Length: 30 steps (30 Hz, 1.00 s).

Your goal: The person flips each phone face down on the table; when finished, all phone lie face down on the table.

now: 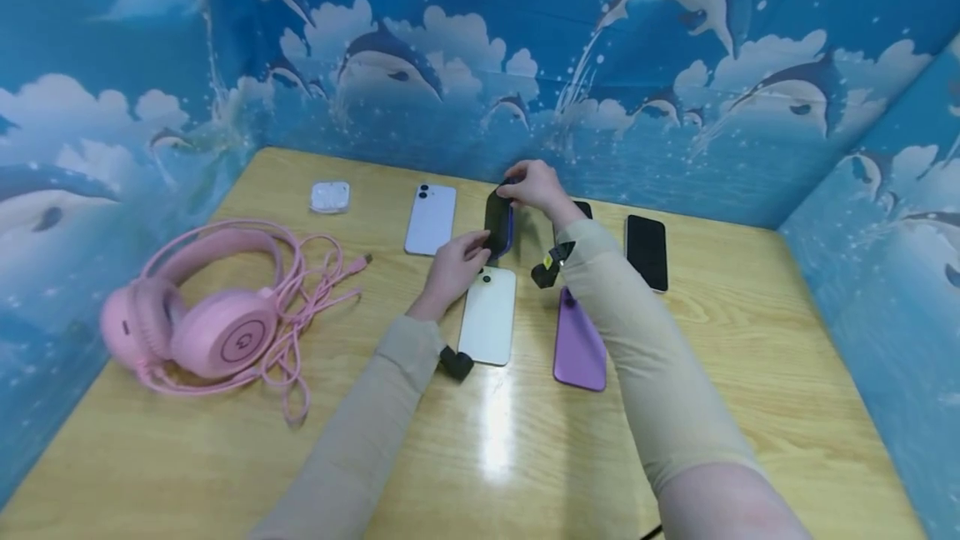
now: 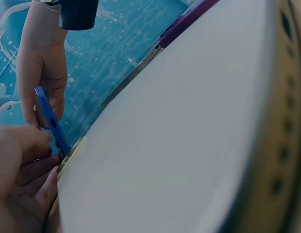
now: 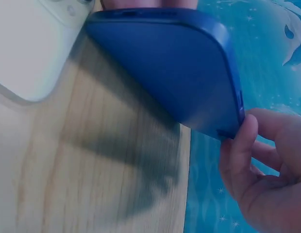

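A blue phone (image 1: 498, 223) with a dark screen is held tilted on edge above the wooden table (image 1: 720, 332) by both hands. My left hand (image 1: 456, 263) pinches its near end, my right hand (image 1: 534, 186) grips its far end. The left wrist view shows the blue phone's edge (image 2: 51, 121) between both hands. Its blue back (image 3: 179, 73) fills the right wrist view, with my right fingers (image 3: 240, 160) on its corner. A white phone (image 1: 489, 315) lies face down just below it.
A pale lilac phone (image 1: 431, 219), a purple phone (image 1: 579, 344) and a black phone (image 1: 647, 251) lie on the table; another dark phone (image 1: 582, 208) is half hidden behind my right wrist. A white earbud case (image 1: 330, 197) sits far left. Pink headphones (image 1: 202, 319) with cable lie left.
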Motion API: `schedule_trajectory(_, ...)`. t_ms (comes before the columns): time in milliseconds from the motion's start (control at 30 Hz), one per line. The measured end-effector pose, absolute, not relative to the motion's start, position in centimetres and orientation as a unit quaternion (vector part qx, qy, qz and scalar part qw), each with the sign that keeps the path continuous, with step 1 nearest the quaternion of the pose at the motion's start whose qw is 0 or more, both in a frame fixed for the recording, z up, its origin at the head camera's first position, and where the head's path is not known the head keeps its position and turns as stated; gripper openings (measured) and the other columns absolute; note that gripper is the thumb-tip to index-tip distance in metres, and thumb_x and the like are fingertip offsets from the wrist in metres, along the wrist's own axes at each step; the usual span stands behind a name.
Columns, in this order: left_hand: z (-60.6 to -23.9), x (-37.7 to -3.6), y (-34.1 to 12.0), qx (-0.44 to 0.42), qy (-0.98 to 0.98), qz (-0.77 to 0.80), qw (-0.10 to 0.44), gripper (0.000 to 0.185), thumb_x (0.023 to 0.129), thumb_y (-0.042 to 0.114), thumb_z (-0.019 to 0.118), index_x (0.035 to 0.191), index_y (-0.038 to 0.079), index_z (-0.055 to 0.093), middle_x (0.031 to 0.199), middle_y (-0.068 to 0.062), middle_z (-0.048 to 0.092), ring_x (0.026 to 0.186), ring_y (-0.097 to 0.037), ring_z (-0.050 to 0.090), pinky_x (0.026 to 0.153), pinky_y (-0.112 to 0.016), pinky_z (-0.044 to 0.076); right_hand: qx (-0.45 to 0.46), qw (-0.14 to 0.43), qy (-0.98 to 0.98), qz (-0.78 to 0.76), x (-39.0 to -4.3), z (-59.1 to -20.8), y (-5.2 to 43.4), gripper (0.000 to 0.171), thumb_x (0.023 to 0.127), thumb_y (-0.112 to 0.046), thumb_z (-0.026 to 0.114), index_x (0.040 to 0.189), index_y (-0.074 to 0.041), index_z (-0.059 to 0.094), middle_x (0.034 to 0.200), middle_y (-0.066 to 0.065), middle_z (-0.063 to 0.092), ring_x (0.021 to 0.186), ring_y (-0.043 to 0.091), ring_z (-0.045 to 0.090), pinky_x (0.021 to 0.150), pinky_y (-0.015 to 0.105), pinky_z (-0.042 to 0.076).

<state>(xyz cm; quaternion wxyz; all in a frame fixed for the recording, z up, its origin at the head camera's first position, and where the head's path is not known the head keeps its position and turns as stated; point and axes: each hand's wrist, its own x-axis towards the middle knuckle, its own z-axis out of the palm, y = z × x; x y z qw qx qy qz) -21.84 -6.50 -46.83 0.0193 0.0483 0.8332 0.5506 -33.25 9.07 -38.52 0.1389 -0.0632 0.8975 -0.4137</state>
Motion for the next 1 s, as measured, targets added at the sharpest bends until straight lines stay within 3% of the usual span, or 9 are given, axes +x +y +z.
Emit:
schedule_trajectory(133, -46.7, -21.8, -6.6, 0.045, 0.824, 0.565, 0.029, 0.045, 0.099, 0.039, 0.048, 0.136, 0.013, 0.053, 0.128, -0.006, 0.059, 0.114, -0.019, 0.056, 0.095, -0.034, 0.048, -0.033, 0.177, 0.825, -0.535, -33.0, -38.6, 8.5, 0.043, 0.094, -0.014, 0.06, 0.133, 0.001, 0.049, 0.119, 0.017, 0.053, 0.08, 0.016, 0.06, 0.091, 0.043, 0.051)
schedule_trajectory(300, -46.3, -21.9, -7.1, 0.014, 0.791, 0.611, 0.035, 0.053, 0.098, 0.052, 0.041, 0.135, 0.014, 0.053, 0.125, -0.006, 0.06, 0.113, -0.021, 0.056, 0.099, -0.04, 0.045, -0.049, 0.205, 0.792, -0.573, -32.1, -38.7, 7.2, 0.046, 0.096, -0.016, 0.058, 0.137, -0.001, 0.043, 0.124, 0.019, 0.049, 0.096, 0.025, 0.058, 0.092, 0.043, 0.051)
schedule_trajectory(533, -46.1, -22.0, -7.6, -0.019, 0.76, 0.647, 0.051, 0.048, 0.102, 0.041, 0.039, 0.136, 0.01, 0.05, 0.131, -0.007, 0.056, 0.119, -0.02, 0.053, 0.103, -0.035, 0.041, -0.069, 0.237, 0.832, -0.497, -30.7, -40.4, 6.3, 0.053, 0.094, -0.023, 0.062, 0.139, -0.003, 0.043, 0.13, 0.015, 0.048, 0.101, 0.028, 0.06, 0.081, 0.034, 0.056)
schedule_trajectory(700, -46.2, -22.1, -7.4, -0.029, 0.749, 0.659, 0.061, 0.045, 0.102, 0.032, 0.04, 0.142, 0.01, 0.043, 0.139, -0.008, 0.049, 0.124, -0.018, 0.048, 0.105, -0.032, 0.04, -0.071, 0.225, 0.861, -0.451, -30.4, -41.2, 7.0, 0.053, 0.092, -0.023, 0.065, 0.136, -0.001, 0.045, 0.131, 0.015, 0.048, 0.102, 0.028, 0.06, 0.078, 0.03, 0.057)
schedule_trajectory(867, -46.4, -22.2, -7.5, -0.037, 0.753, 0.655, 0.048, 0.045, 0.1, 0.029, 0.047, 0.141, 0.01, 0.044, 0.132, -0.007, 0.054, 0.118, -0.017, 0.053, 0.1, -0.03, 0.044, -0.072, 0.208, 0.903, -0.37, -29.8, -41.3, 7.7, 0.059, 0.091, -0.039, 0.064, 0.135, -0.004, 0.046, 0.131, 0.016, 0.051, 0.111, 0.026, 0.055, 0.081, 0.033, 0.055)
schedule_trajectory(1000, -46.6, -22.4, -7.6, -0.053, 0.775, 0.629, 0.03, 0.046, 0.098, 0.028, 0.054, 0.14, 0.013, 0.046, 0.125, -0.003, 0.057, 0.111, -0.014, 0.056, 0.095, -0.027, 0.047, -0.071, 0.187, 0.923, -0.33, -29.7, -41.4, 7.8, 0.058, 0.091, -0.039, 0.063, 0.133, -0.003, 0.047, 0.127, 0.018, 0.053, 0.097, 0.026, 0.061, 0.074, 0.032, 0.054)
